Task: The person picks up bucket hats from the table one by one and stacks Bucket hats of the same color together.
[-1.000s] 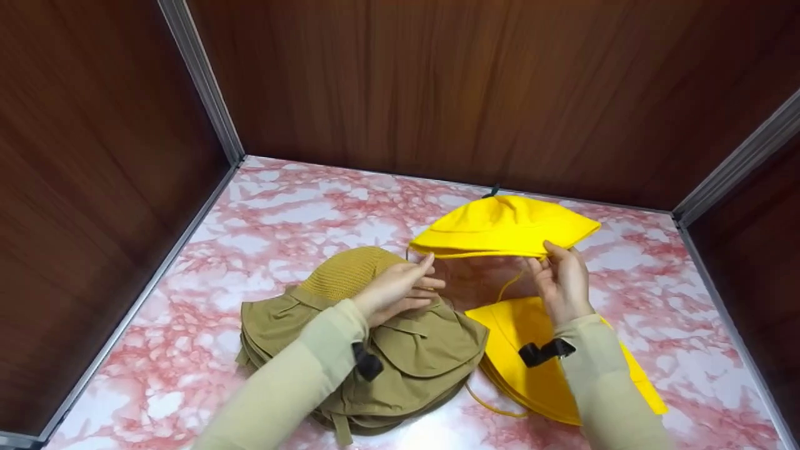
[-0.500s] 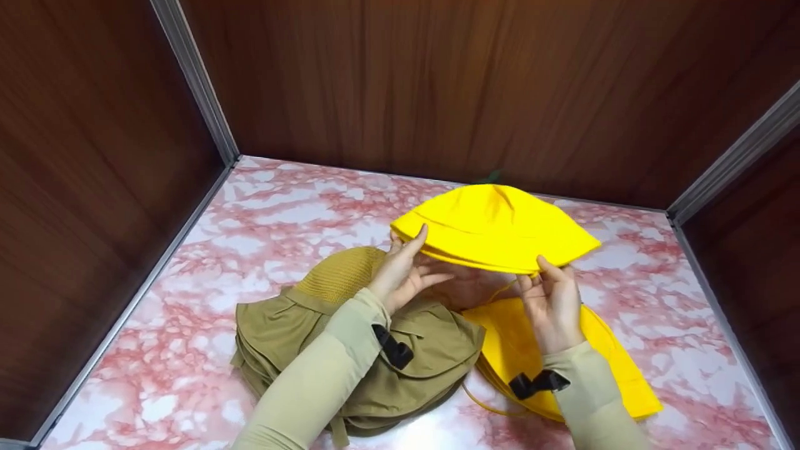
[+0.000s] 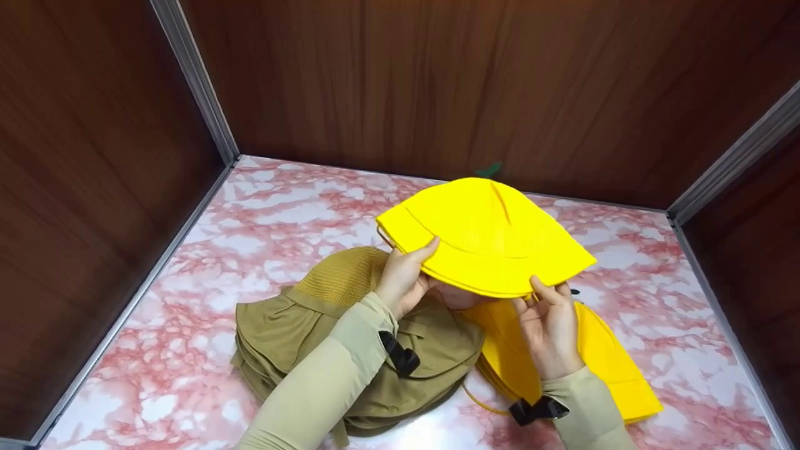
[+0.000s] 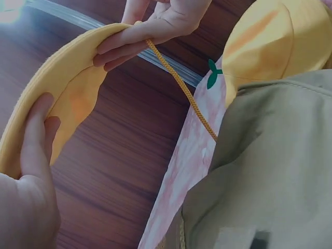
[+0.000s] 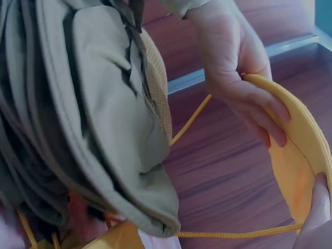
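Observation:
A yellow bucket hat (image 3: 481,231) with a green sprout on its crown is held up above the table, its brim toward me. My left hand (image 3: 406,275) pinches the brim at the left, thumb on the outside and fingers inside, as the left wrist view shows. On the front right of the brim, my right hand (image 3: 553,319) grips the edge the same way. A yellow cord (image 4: 181,83) hangs from the hat. Below my left forearm lies a stack of olive sun hats (image 3: 287,331), the top one with a mesh crown (image 3: 340,275).
More yellow hats (image 3: 619,369) lie on the table beneath my right wrist, close against the olive stack. The table (image 3: 156,350) has a pink and white marbled top. Brown wood-grain panels (image 3: 425,87) with metal edging stand at the back and both sides.
My left hand has come up from over the olive hats and taken hold of the brim. The yellow hat has tipped, showing more of its crown, and both hands have come slightly nearer.

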The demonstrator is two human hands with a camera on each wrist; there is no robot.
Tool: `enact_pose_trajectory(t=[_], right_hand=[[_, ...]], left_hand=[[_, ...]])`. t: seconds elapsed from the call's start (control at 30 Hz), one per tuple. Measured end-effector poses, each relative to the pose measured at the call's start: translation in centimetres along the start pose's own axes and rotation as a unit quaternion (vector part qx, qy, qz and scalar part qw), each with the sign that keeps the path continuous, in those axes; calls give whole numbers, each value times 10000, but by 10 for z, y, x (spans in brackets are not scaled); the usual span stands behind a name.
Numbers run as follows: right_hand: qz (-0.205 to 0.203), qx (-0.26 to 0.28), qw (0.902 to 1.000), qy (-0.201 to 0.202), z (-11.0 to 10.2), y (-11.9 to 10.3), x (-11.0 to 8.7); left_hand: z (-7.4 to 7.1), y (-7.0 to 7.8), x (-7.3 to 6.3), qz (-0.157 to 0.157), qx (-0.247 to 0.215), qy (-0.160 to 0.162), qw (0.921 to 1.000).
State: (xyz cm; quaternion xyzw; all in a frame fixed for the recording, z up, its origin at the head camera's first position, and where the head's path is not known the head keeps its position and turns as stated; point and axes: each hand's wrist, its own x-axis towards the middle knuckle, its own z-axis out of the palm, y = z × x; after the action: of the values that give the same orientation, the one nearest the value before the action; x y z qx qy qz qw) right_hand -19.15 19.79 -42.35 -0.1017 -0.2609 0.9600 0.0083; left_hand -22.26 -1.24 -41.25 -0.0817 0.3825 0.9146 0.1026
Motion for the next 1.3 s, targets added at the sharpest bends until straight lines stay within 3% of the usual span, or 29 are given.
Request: enact_pose_trajectory(t=[0.23, 0.53, 0.73, 0.93, 1.13, 1.3], right_hand=[[169, -400, 9988, -225, -6, -13, -2], [58, -780, 9960, -425, -11, -38, -4], [-21, -1108, 9936, -220, -12, -53, -5], [-104, -1468, 9891, 61, -11, -64, -8], [-299, -1725, 9845, 66, -12, -70, -11], [-549, -1976, 9787, 97, -14, -77, -14]], left_hand=[[1, -3, -4, 140, 187, 32, 9997], [5, -6, -9, 74, 274, -38, 9996], [5, -9, -12, -4, 460, -127, 9989], [5, -10, -15, -72, 546, -411, 9976], [5, -9, -16, -189, 560, -548, 9968], [2, -5, -17, -334, 862, -644, 9936]])
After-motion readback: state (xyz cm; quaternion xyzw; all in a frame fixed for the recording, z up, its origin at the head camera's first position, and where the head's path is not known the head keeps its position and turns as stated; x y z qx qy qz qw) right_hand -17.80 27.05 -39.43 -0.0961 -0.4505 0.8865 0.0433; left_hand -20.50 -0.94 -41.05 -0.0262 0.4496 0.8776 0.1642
